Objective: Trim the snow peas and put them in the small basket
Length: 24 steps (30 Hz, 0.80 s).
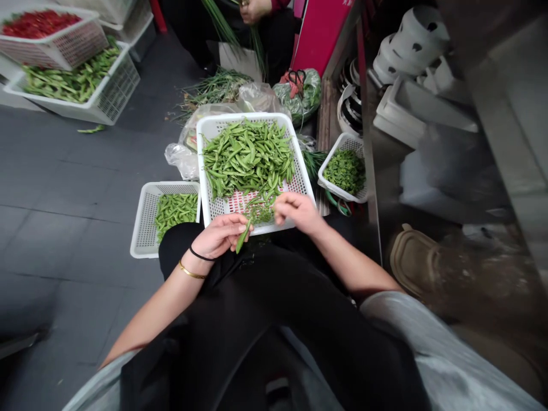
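Observation:
My left hand (pixel 220 234) is closed on a green pea pod (pixel 243 238) that hangs over my lap, just in front of a large white basket (pixel 213 208) heaped with pea pods (pixel 247 154). At the basket's near edge my right hand (pixel 297 210) has its fingers pinched together; what they hold is too small to make out. A few thin green strings (pixel 261 212) lie in the basket between my hands.
A smaller white basket (pixel 143 228) with pods stands on the floor at left, another (pixel 342 194) with green trimmings at right. Baskets of pods (pixel 107 97) and red chillies (pixel 64 48) sit far left. Another person's hand (pixel 254 8) handles long green stalks ahead. Metal shelving (pixel 428 114) stands at right.

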Each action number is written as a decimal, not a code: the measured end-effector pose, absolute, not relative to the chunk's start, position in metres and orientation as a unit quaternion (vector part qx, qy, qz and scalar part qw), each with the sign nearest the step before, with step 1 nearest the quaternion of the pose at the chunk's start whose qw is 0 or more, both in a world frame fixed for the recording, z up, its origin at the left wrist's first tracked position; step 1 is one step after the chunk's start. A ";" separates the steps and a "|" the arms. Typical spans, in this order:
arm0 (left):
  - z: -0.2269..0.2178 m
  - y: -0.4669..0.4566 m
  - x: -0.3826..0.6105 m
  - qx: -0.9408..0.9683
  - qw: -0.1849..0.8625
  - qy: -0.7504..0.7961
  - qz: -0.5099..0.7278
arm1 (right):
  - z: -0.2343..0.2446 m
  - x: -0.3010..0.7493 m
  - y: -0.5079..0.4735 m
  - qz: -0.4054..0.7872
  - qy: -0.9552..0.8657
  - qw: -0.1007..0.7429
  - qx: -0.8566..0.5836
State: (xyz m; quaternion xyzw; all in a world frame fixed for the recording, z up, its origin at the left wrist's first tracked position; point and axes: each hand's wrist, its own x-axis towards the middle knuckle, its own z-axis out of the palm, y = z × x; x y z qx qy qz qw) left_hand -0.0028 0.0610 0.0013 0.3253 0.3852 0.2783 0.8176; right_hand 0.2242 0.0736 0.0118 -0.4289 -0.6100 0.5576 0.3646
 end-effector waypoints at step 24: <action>0.017 0.055 -0.020 0.434 0.496 0.524 0.540 | -0.026 0.213 0.082 0.526 -0.647 0.278 -0.476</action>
